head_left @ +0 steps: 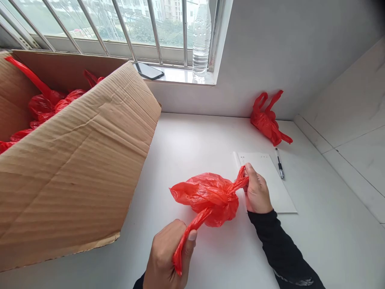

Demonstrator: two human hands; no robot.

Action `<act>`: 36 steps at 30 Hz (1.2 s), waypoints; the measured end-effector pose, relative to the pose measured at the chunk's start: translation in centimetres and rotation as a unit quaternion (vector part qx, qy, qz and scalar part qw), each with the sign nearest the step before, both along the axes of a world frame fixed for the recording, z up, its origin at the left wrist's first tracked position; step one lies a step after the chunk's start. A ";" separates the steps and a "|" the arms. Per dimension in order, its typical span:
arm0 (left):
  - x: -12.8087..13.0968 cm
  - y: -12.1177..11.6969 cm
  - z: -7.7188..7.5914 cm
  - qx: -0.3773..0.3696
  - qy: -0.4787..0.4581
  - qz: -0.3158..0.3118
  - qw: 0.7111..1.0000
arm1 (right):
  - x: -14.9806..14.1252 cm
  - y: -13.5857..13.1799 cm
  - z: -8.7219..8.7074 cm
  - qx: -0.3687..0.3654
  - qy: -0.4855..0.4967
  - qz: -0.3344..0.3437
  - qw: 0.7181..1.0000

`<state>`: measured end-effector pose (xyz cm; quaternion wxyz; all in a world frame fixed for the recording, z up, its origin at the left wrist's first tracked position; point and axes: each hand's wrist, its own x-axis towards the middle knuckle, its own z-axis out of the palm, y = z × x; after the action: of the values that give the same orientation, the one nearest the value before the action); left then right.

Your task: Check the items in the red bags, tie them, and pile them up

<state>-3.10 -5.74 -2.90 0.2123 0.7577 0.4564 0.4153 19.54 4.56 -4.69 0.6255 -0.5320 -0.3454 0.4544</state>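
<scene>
A red plastic bag (215,196) is stretched between my two hands over the white table. My left hand (168,255) is closed around one twisted handle at the bag's near side, and the handle's end hangs out past my thumb. At the far right side of the bag, my right hand (257,190) pinches the other handle. The bag looks bunched up; what it contains, if anything, cannot be made out. Under and beside my right hand lies a white notepad or paper (278,190).
On the left stands a large open cardboard box (78,168) with several red bags (42,106) inside. Another red bag (266,120) lies by the back wall, a pen (280,164) near it. The windowsill holds a phone (148,71) and a water bottle (201,44).
</scene>
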 end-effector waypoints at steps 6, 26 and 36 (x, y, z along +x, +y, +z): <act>0.0 0.2 0.1 0.021 0.017 -0.015 1.000 | 0.3 0.4 -0.1 -0.034 0.111 -0.048 0.992; 1.5 1.5 2.7 0.057 0.000 -0.050 0.997 | 0.5 0.6 0.6 -0.060 0.242 -0.015 0.968; 5.6 5.0 -2.3 -0.067 0.218 -0.107 0.968 | -0.6 -0.2 -0.6 -0.024 -0.174 0.077 0.981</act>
<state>2.51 -0.72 -5.16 0.2011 0.8585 0.4346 0.1834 18.95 4.37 -5.29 0.5056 -0.5898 -0.4780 0.4100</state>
